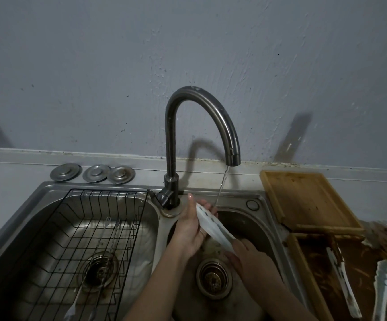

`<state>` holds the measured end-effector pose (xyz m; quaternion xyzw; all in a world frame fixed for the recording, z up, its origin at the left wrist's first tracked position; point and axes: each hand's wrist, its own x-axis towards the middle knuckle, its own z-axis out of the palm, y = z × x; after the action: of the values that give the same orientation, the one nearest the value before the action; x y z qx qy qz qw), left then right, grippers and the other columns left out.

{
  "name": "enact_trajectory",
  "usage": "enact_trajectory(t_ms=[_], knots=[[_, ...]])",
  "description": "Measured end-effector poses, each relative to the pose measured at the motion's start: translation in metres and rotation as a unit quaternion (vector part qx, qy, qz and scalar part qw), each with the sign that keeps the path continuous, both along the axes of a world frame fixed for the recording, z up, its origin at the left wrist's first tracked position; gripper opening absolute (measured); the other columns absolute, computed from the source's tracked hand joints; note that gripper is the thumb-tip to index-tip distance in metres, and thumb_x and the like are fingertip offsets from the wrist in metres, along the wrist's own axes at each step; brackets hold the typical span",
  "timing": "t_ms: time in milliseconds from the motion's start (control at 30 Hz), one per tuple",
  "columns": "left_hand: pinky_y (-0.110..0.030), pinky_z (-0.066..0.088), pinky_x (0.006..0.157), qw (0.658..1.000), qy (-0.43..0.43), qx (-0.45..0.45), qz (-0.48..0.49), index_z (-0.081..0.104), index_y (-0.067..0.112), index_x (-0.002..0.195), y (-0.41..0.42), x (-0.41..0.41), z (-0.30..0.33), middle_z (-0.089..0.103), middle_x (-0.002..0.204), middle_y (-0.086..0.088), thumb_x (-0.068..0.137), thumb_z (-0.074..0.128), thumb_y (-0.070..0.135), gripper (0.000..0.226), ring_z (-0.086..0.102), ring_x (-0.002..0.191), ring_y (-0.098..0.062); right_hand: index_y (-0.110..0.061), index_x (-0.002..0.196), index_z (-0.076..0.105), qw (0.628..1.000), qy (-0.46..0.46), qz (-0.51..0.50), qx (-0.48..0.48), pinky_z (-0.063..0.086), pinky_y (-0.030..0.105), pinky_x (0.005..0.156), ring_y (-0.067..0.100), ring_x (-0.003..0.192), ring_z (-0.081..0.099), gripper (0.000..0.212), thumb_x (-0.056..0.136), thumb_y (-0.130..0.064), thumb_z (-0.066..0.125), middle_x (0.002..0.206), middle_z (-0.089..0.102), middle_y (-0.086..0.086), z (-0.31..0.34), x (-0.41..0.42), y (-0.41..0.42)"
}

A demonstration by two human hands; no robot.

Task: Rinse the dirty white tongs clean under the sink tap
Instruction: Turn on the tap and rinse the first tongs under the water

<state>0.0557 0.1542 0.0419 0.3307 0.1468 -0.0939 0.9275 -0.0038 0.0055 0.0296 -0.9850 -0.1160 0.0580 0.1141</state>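
White tongs lie slanted over the right sink basin, held at both ends. My left hand cups the upper tip end, fingers wrapped behind it. My right hand grips the lower handle end. The curved metal tap runs a thin stream of water that lands by the upper tips and my left fingers. Dark marks show along the tongs' edge.
The left basin holds a black wire rack with metal utensils in it. Three metal drain lids sit behind it. On the right are a wooden cutting board and a dirty tray with other white tongs.
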Motion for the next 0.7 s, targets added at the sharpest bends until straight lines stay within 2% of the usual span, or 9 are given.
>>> enact_trajectory(t_ms=[100, 167, 233, 300, 433, 500, 567, 633, 700], knots=[[-0.038, 0.054, 0.085, 0.998, -0.038, 0.04, -0.026, 0.058, 0.009, 0.088, 0.002, -0.001, 0.006, 0.069, 0.089, -0.007, 0.094, 0.046, 0.023, 0.019, 0.067, 0.088, -0.021, -0.022, 0.131, 0.041, 0.998, 0.022, 0.006, 0.064, 0.043, 0.022, 0.079, 0.012, 0.1, 0.057, 0.08, 0.079, -0.073, 0.005, 0.119, 0.055, -0.002, 0.004, 0.005, -0.001], [-0.039, 0.056, 0.082, 0.998, -0.037, 0.041, -0.044, 0.057, 0.008, 0.099, 0.007, -0.002, 0.008, 0.071, 0.098, -0.009, 0.095, 0.047, 0.016, 0.013, 0.066, 0.096, -0.025, -0.023, 0.121, 0.049, 0.99, 0.056, 0.016, 0.13, 0.045, 0.021, 0.082, 0.007, 0.094, 0.057, 0.047, 0.092, -0.054, 0.03, 0.109, 0.06, -0.004, 0.013, 0.013, -0.003], [-0.039, 0.057, 0.079, 0.998, -0.011, 0.029, -0.061, 0.057, 0.006, 0.101, 0.013, -0.003, 0.006, 0.075, 0.093, -0.01, 0.095, 0.048, 0.015, 0.014, 0.069, 0.091, -0.026, -0.032, 0.094, 0.052, 0.98, 0.081, 0.045, 0.173, 0.043, 0.013, 0.065, -0.001, 0.073, 0.055, 0.015, 0.094, -0.043, 0.042, 0.086, 0.059, -0.01, 0.024, 0.022, -0.004], [-0.037, 0.059, 0.07, 0.998, 0.028, 0.01, -0.05, 0.058, 0.004, 0.093, 0.018, -0.002, 0.001, 0.076, 0.081, -0.01, 0.096, 0.047, 0.016, 0.016, 0.074, 0.075, -0.023, -0.037, 0.082, 0.048, 0.976, 0.082, 0.067, 0.188, 0.041, 0.012, 0.056, -0.001, 0.066, 0.054, 0.01, 0.091, -0.04, 0.049, 0.076, 0.055, -0.012, 0.039, 0.03, -0.004], [-0.034, 0.06, 0.05, 0.984, 0.135, -0.112, 0.028, 0.056, -0.006, 0.092, 0.019, 0.007, -0.013, 0.07, 0.071, -0.018, 0.097, 0.046, 0.016, 0.025, 0.072, 0.056, -0.025, -0.022, 0.099, 0.058, 0.938, 0.061, 0.024, 0.34, 0.054, 0.019, 0.057, 0.015, 0.069, 0.07, 0.013, 0.086, -0.021, 0.061, 0.092, 0.064, -0.008, 0.072, 0.042, 0.003], [-0.031, 0.056, 0.04, 0.969, 0.165, -0.175, 0.057, 0.055, -0.01, 0.09, 0.013, 0.009, -0.021, 0.068, 0.067, -0.023, 0.099, 0.039, 0.01, 0.027, 0.068, 0.063, -0.032, -0.015, 0.092, 0.062, 0.932, -0.002, 0.028, 0.361, 0.058, 0.026, 0.058, 0.016, 0.064, 0.069, 0.008, 0.086, -0.02, 0.061, 0.085, 0.067, -0.001, 0.084, 0.045, 0.015], [-0.031, 0.054, 0.038, 0.952, 0.203, -0.213, 0.089, 0.053, -0.009, 0.103, 0.003, 0.01, -0.028, 0.064, 0.078, -0.026, 0.101, 0.033, 0.009, 0.027, 0.06, 0.076, -0.033, -0.014, 0.083, 0.063, 0.945, -0.117, 0.065, 0.298, 0.055, 0.023, 0.059, 0.011, 0.059, 0.065, 0.014, 0.087, -0.026, 0.059, 0.072, 0.066, -0.002, 0.087, 0.052, 0.029], [-0.032, 0.06, 0.06, 0.93, 0.245, -0.249, 0.114, 0.054, -0.004, 0.111, -0.006, 0.007, -0.033, 0.058, 0.085, -0.024, 0.102, 0.031, 0.011, 0.028, 0.059, 0.086, -0.031, -0.011, 0.075, 0.061, 0.952, -0.173, 0.095, 0.233, 0.046, 0.023, 0.054, 0.011, 0.053, 0.057, 0.024, 0.09, -0.03, 0.054, 0.062, 0.061, 0.001, 0.086, 0.058, 0.044], [-0.032, 0.053, 0.092, 0.912, 0.284, -0.271, 0.119, 0.059, -0.006, 0.103, -0.014, 0.004, -0.035, 0.056, 0.085, -0.024, 0.101, 0.032, 0.012, 0.033, 0.06, 0.109, -0.029, -0.009, 0.068, 0.057, 0.957, -0.201, 0.105, 0.184, 0.042, 0.027, 0.048, 0.017, 0.046, 0.051, 0.035, 0.093, -0.031, 0.047, 0.052, 0.053, 0.004, 0.082, 0.065, 0.054]])
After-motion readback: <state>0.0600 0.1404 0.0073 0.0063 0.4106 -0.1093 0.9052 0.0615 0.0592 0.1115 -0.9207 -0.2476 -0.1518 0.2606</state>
